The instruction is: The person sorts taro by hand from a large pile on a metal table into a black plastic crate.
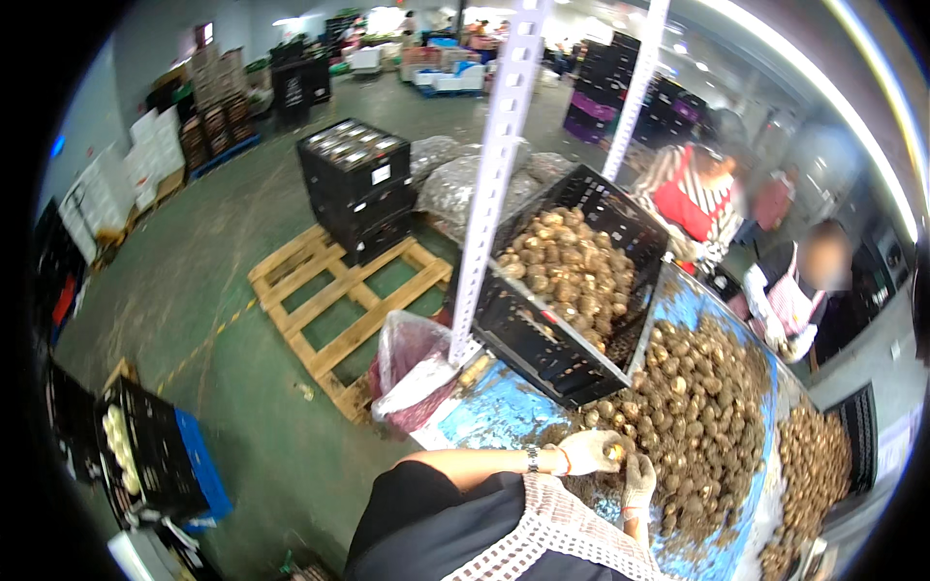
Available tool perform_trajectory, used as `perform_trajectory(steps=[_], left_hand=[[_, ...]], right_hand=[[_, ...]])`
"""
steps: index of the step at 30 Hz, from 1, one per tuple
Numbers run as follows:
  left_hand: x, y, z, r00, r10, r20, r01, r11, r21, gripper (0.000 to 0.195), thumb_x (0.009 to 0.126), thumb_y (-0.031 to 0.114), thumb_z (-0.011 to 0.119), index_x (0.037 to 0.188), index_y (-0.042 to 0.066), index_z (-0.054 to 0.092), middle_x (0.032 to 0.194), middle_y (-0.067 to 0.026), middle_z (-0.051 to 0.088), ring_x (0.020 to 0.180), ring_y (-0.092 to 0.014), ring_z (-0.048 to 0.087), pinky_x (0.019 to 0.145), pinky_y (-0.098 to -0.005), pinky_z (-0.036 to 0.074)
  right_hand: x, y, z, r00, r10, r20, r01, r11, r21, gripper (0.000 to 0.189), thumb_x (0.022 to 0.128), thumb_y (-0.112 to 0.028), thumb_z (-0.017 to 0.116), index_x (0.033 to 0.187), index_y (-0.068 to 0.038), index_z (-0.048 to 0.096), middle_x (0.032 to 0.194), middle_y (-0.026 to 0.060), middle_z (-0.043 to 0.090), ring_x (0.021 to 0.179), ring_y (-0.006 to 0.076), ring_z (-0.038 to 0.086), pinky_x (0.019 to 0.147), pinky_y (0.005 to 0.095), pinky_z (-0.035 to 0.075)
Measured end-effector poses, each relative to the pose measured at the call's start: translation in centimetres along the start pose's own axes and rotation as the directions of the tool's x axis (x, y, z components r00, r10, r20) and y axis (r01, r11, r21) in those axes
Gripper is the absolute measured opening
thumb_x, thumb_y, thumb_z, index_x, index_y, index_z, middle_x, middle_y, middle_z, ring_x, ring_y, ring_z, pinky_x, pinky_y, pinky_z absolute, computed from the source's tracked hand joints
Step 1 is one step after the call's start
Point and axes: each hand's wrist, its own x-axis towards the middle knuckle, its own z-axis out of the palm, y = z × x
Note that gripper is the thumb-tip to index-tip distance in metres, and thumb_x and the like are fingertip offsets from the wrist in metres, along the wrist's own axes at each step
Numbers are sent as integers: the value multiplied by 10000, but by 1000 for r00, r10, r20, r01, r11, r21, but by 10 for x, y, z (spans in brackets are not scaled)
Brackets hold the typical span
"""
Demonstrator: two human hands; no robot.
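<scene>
My left hand (594, 452), in a knitted work glove with a metal watch at the wrist, is closed around a small pale-yellow and brown piece (615, 452), apparently a taro corm. My right hand (640, 479), gloved too, is close beside it with bent fingers; whether it grips anything is hidden. Both hands are above the near edge of a heap of soil-covered taro corms (701, 421). The heap lies on a blue-covered table (501, 403) strewn with dirt. Beyond my left hand, a large black plastic crate (545, 348) stands tilted, holding cleaner-looking corms (570, 265).
A perforated white metal post (494, 174) rises beside the crate. Left of the table are a plastic-lined bag (414, 363) and a wooden pallet (349, 305) bearing stacked black crates (356, 189). Two co-workers (694, 196) stand across the table. More corms (814, 465) lie at right.
</scene>
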Motion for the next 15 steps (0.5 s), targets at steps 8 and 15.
perform_trajectory(steps=[8, 15], left_hand=[[9, 12, -27, 987, 102, -122, -114, 989, -94, 522, 680, 200, 776, 1146, 31, 612, 1095, -156, 635, 1016, -274, 619, 899, -339, 484], [14, 20, -18, 972, 192, -137, -215, 960, -180, 495, 708, 154, 760, 1173, 71, 612, 1078, -122, 626, 1016, -258, 592, 926, -346, 462]], right_hand=[[-15, -110, 16, 955, -292, -59, 290, 956, -29, 368, 800, -98, 695, 1151, -12, 628, 1095, 141, 634, 1034, 246, 602, 930, 327, 464], [-11, -144, 1, 899, -431, -80, 417, 898, -142, 153, 763, -146, 703, 883, -55, 729, 848, 126, 663, 833, 265, 606, 728, 363, 468]])
